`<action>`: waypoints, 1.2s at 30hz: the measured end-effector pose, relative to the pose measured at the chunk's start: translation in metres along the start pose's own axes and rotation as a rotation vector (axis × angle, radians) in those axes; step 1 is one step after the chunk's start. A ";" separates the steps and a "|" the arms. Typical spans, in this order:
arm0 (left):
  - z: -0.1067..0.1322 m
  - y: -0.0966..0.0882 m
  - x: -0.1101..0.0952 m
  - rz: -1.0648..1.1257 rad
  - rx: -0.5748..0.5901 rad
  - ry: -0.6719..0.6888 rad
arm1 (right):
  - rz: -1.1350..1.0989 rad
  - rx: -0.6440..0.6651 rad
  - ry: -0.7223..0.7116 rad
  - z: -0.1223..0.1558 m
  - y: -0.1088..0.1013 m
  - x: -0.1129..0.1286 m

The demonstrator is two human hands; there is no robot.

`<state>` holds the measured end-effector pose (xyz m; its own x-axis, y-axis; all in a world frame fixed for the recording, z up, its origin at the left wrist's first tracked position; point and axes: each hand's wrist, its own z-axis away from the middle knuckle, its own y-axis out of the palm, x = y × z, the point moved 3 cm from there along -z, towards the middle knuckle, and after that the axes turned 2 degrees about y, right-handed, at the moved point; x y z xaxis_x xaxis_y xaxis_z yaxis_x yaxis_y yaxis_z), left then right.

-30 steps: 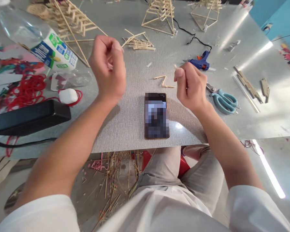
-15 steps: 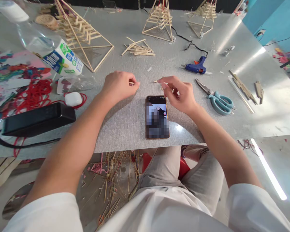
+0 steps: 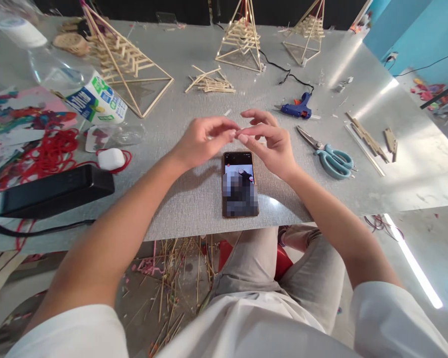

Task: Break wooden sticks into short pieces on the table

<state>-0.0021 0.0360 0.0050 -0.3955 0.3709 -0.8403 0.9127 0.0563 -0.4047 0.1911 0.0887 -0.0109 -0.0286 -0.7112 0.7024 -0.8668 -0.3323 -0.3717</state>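
My left hand (image 3: pixel 205 140) and my right hand (image 3: pixel 271 144) meet at the fingertips over the table (image 3: pixel 194 199). Thumb and fingers of each are pinched together; whatever lies between them is too small or hidden to make out. Just below the hands, a phone (image 3: pixel 240 199) lies face up with its screen lit. Beyond them is a small pile of short wooden sticks (image 3: pixel 212 83). To the right of my right hand are a blue glue gun (image 3: pixel 297 107) and scissors with light blue handles (image 3: pixel 334 160).
Stick pyramids (image 3: pixel 155 102) stand along the back, another (image 3: pixel 242 42) in the middle. At left are a plastic bottle (image 3: pixel 93 97), tangled red cord (image 3: pixel 54 146), a white case (image 3: pixel 111 159) and a black box (image 3: pixel 56 191). Flat wooden strips (image 3: pixel 368 138) lie at right.
My hands were apart and have come together at the fingertips. A small wooden bit seen by my right fingertips is now hidden. The view has shifted slightly.
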 end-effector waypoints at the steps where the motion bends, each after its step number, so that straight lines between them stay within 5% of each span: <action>1: 0.002 0.008 -0.007 0.121 0.090 -0.023 | -0.034 -0.011 0.027 0.000 0.001 -0.002; 4: 0.008 0.024 -0.021 0.328 0.173 -0.046 | -0.164 0.001 0.129 -0.001 0.004 -0.005; 9: 0.009 0.025 -0.021 0.340 0.094 -0.020 | -0.296 0.004 0.174 -0.001 0.005 -0.005; 18: 0.009 0.015 -0.024 0.230 0.065 -0.019 | 0.145 -0.040 -0.020 0.001 -0.021 0.023; 27: 0.024 -0.019 0.030 0.337 -0.248 -0.155 | 0.277 0.095 -0.010 0.090 -0.039 0.036; 36: 0.030 -0.010 0.041 0.296 -0.249 -0.113 | 0.346 0.206 -0.086 0.099 -0.037 0.040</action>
<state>-0.0306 0.0228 -0.0366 -0.1076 0.3017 -0.9473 0.9804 0.1901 -0.0508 0.2713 0.0111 -0.0290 -0.2512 -0.8491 0.4647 -0.6951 -0.1758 -0.6971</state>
